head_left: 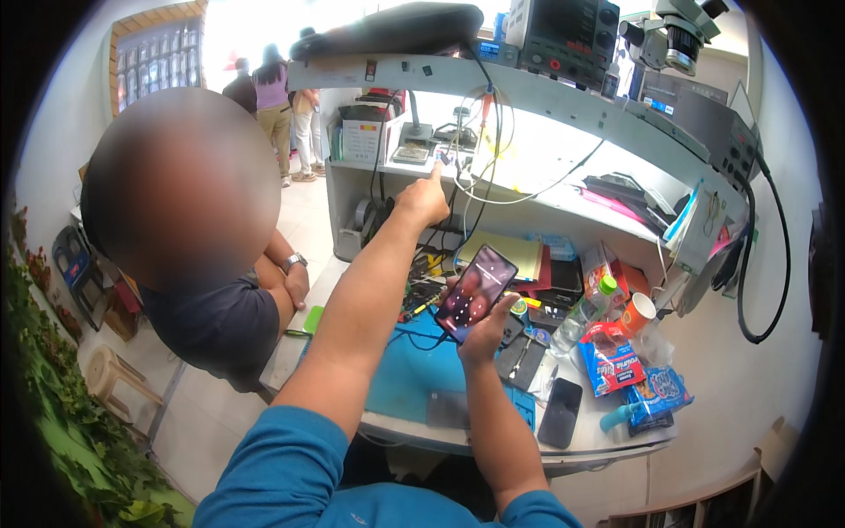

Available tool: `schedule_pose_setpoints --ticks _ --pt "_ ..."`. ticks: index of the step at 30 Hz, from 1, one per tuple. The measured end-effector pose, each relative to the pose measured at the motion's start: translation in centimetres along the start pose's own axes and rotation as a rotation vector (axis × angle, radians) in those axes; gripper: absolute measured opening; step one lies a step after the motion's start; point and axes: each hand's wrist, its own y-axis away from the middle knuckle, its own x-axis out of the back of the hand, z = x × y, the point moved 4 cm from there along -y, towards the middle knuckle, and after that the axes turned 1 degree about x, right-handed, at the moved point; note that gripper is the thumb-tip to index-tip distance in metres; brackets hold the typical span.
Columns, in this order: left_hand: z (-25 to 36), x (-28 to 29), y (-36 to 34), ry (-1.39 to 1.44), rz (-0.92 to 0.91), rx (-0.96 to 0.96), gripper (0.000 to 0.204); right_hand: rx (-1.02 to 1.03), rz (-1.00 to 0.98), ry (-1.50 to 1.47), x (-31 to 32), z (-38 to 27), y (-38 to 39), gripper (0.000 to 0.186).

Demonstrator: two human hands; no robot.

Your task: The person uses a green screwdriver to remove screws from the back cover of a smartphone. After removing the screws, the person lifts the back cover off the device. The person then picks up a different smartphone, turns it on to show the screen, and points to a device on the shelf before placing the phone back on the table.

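Note:
My left hand [422, 201] reaches forward over the bench to the lit shelf, index finger stretched out and the other fingers curled or hidden. Its fingertip is close to hanging cables [466, 180]; whether it touches them I cannot tell. In my right hand [489, 334] is a smartphone [478, 296], held upright and tilted, its lit screen showing a reddish picture with a dot pattern. Below the phone lies a blue work mat [387, 374]. A tangle of tools and wires [424, 286] lies behind it. Another dark phone [561, 412] rests to the right.
A person in a dark shirt [211, 321] sits on the left, arms folded. On the right stand a clear bottle [581, 317], an orange cup [637, 312] and snack packs [610, 359]. A power supply [568, 40] and a microscope [679, 40] are on the upper shelf.

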Motion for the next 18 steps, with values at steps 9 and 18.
schedule_pose_setpoints --ticks 9,18 --pt "-0.20 0.49 -0.33 0.013 -0.005 -0.004 0.108 0.000 -0.009 0.003 0.30 0.54 -0.39 0.098" --pt "0.40 0.43 0.12 0.008 0.003 -0.005 0.110 0.036 -0.044 0.033 0.72 0.02 -0.44 0.097"
